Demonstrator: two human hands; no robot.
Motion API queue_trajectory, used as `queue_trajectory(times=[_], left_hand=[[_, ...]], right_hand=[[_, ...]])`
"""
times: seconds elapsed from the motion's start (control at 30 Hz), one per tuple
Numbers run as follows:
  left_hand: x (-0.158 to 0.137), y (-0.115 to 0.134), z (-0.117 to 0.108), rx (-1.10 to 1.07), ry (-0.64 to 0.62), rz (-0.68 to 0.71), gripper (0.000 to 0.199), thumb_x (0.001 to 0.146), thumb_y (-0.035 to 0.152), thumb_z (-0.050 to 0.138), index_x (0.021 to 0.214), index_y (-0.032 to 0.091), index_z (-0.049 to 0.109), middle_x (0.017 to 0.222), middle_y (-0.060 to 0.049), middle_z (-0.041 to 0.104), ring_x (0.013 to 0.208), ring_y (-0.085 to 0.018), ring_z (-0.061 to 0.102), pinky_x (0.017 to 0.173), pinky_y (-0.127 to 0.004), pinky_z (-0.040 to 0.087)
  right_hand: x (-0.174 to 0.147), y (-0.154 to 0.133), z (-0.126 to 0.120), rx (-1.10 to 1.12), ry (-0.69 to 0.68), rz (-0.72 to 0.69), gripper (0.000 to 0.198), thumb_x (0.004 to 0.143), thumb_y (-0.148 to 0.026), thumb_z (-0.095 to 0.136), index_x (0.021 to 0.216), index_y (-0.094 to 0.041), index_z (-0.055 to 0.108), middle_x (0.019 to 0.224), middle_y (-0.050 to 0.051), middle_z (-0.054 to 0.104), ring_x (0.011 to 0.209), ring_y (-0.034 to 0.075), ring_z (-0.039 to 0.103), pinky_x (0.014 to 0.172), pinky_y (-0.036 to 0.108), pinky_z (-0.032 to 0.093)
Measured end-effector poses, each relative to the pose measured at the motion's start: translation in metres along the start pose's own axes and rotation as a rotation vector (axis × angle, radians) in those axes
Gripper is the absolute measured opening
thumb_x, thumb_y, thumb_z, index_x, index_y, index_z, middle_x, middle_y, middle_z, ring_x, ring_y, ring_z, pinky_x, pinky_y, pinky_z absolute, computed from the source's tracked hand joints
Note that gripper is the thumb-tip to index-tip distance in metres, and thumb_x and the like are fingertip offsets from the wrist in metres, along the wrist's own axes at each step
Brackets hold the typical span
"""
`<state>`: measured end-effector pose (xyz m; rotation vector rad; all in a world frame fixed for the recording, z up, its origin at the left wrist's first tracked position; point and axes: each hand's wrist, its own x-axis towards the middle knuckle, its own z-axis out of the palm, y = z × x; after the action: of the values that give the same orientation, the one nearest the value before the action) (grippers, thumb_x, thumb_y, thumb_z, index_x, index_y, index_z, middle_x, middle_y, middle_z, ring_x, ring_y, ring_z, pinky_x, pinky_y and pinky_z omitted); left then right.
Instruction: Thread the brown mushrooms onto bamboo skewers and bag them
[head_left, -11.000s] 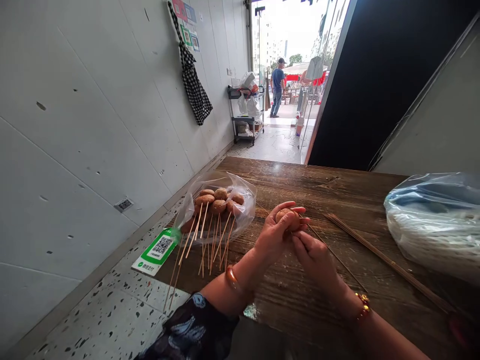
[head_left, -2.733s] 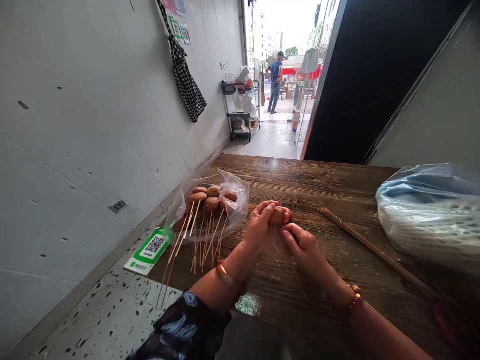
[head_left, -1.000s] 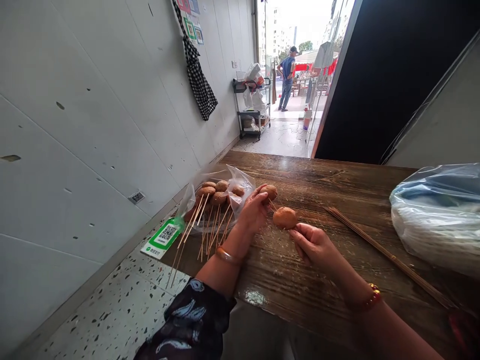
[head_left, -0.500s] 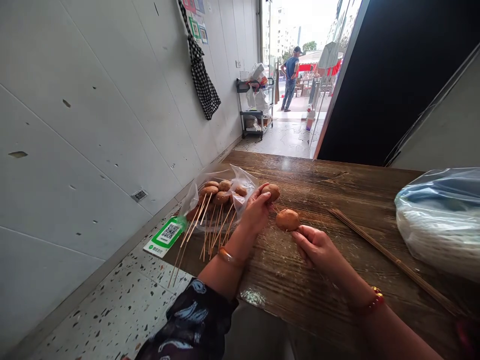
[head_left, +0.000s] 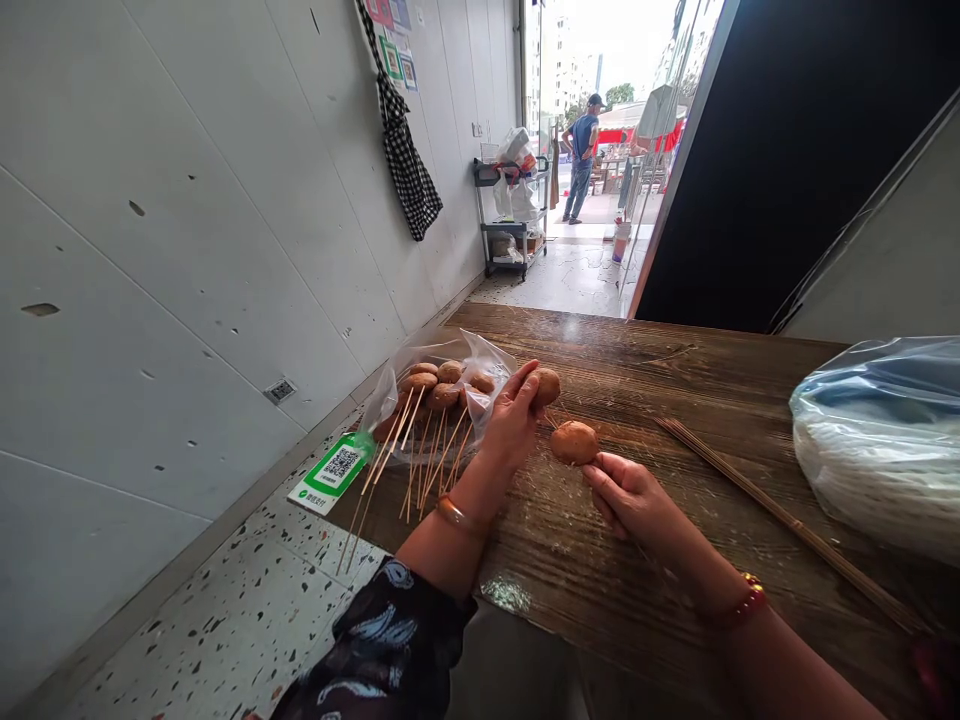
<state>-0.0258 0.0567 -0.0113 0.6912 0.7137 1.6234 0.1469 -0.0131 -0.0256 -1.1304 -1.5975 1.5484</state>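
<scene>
My left hand (head_left: 516, 412) is closed round a brown, rounded food piece (head_left: 550, 387) over the table. Just below and to the right, my right hand (head_left: 626, 488) pinches the lower edge of a second brown oval food piece (head_left: 574, 442). Thin sticks show in the gap between the two pieces. A faint thin line trails below my right fingers; whether it is a skewer I cannot tell. Left of my hands, a clear plastic bag (head_left: 394, 365) holds several similar brown pieces (head_left: 444, 396), with wooden skewers (head_left: 431, 465) sticking out toward me.
A bundle of thin sticks (head_left: 757, 505) lies across the wooden table (head_left: 622, 350) on the right. Beyond it sits a bulky clear bag (head_left: 877, 450) with white contents. A green QR card (head_left: 330, 475) rests by the left edge. Farther off are a cart (head_left: 517, 215) and a person (head_left: 580, 158) outside.
My left fingers have shifted a little over their piece and cover more of its left side. My right hand and its piece are nearly still.
</scene>
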Motion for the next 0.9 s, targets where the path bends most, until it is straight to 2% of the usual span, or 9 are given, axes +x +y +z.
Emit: queue_trajectory(times=[0.1, 0.27, 0.33, 0.4, 0.47, 0.53, 0.67, 0.77, 0.9], left_hand=[[0.0, -0.001, -0.002, -0.015, 0.015, -0.021, 0.042, 0.069, 0.028, 0.078, 0.108, 0.02, 0.066, 0.09, 0.0, 0.061, 0.069, -0.007, 0.05, 0.049, -0.016, 0.033], [0.0, -0.002, -0.005, 0.033, -0.016, -0.051, 0.029, 0.074, 0.03, 0.07, 0.099, 0.015, 0.067, 0.087, -0.002, 0.062, 0.068, -0.008, 0.051, 0.046, -0.016, 0.032], [-0.001, -0.002, -0.004, -0.002, -0.015, -0.04, 0.023, 0.075, 0.027, 0.065, 0.094, 0.014, 0.065, 0.087, -0.003, 0.063, 0.073, -0.01, 0.056, 0.054, -0.018, 0.041], [-0.003, -0.001, -0.002, -0.066, -0.045, -0.065, 0.019, 0.075, 0.024, 0.062, 0.091, 0.014, 0.062, 0.089, -0.005, 0.065, 0.081, -0.014, 0.061, 0.069, -0.025, 0.049], [-0.006, 0.001, 0.0, -0.129, -0.085, -0.103, 0.018, 0.076, 0.022, 0.061, 0.091, 0.014, 0.059, 0.095, -0.007, 0.067, 0.088, -0.018, 0.065, 0.081, -0.032, 0.051], [-0.008, 0.003, 0.002, -0.17, -0.104, -0.121, 0.021, 0.076, 0.02, 0.062, 0.096, 0.015, 0.057, 0.097, -0.008, 0.068, 0.089, -0.019, 0.066, 0.086, -0.036, 0.051], [-0.008, 0.004, 0.001, -0.194, -0.104, -0.122, 0.025, 0.079, 0.018, 0.06, 0.104, 0.016, 0.055, 0.093, -0.007, 0.069, 0.084, -0.018, 0.068, 0.087, -0.037, 0.051], [-0.007, 0.002, 0.0, -0.2, -0.105, -0.111, 0.022, 0.084, 0.026, 0.059, 0.102, 0.015, 0.056, 0.091, -0.008, 0.068, 0.082, -0.018, 0.067, 0.085, -0.037, 0.053], [-0.008, -0.002, 0.001, -0.198, -0.078, -0.092, 0.032, 0.085, 0.042, 0.063, 0.1, 0.015, 0.056, 0.09, -0.008, 0.068, 0.079, -0.016, 0.067, 0.082, -0.035, 0.054]], right_hand=[[0.001, 0.001, 0.002, 0.007, 0.013, -0.005, 0.036, 0.089, -0.054, 0.051, 0.073, -0.021, 0.045, 0.045, -0.01, 0.042, 0.032, 0.005, 0.03, 0.035, 0.02, 0.02], [0.002, -0.001, 0.008, 0.056, 0.032, 0.004, 0.039, 0.084, -0.057, 0.056, 0.071, -0.022, 0.043, 0.044, -0.011, 0.035, 0.035, 0.005, 0.024, 0.035, 0.021, 0.017], [0.002, -0.001, 0.01, 0.064, 0.038, 0.015, 0.04, 0.081, -0.057, 0.059, 0.07, -0.022, 0.042, 0.044, -0.012, 0.033, 0.036, 0.005, 0.023, 0.035, 0.021, 0.017], [0.002, 0.001, 0.01, 0.057, 0.044, 0.022, 0.041, 0.08, -0.058, 0.06, 0.07, -0.023, 0.042, 0.044, -0.011, 0.033, 0.036, 0.005, 0.024, 0.034, 0.021, 0.019], [0.003, 0.003, 0.011, 0.046, 0.042, 0.019, 0.04, 0.081, -0.057, 0.059, 0.07, -0.022, 0.043, 0.045, -0.011, 0.035, 0.036, 0.005, 0.025, 0.034, 0.021, 0.02], [0.003, 0.005, 0.011, 0.044, 0.034, 0.013, 0.039, 0.082, -0.057, 0.057, 0.071, -0.022, 0.043, 0.045, -0.011, 0.036, 0.035, 0.005, 0.026, 0.035, 0.021, 0.021], [0.004, 0.006, 0.013, 0.06, 0.041, 0.031, 0.04, 0.082, -0.058, 0.056, 0.07, -0.023, 0.042, 0.046, -0.011, 0.034, 0.037, 0.005, 0.024, 0.034, 0.021, 0.019], [0.004, 0.006, 0.015, 0.067, 0.049, 0.033, 0.041, 0.08, -0.06, 0.058, 0.07, -0.023, 0.042, 0.047, -0.01, 0.033, 0.039, 0.005, 0.023, 0.035, 0.021, 0.018], [0.005, 0.009, 0.016, 0.064, 0.039, 0.007, 0.042, 0.082, -0.06, 0.057, 0.07, -0.022, 0.043, 0.049, -0.01, 0.032, 0.041, 0.006, 0.022, 0.037, 0.022, 0.016]])
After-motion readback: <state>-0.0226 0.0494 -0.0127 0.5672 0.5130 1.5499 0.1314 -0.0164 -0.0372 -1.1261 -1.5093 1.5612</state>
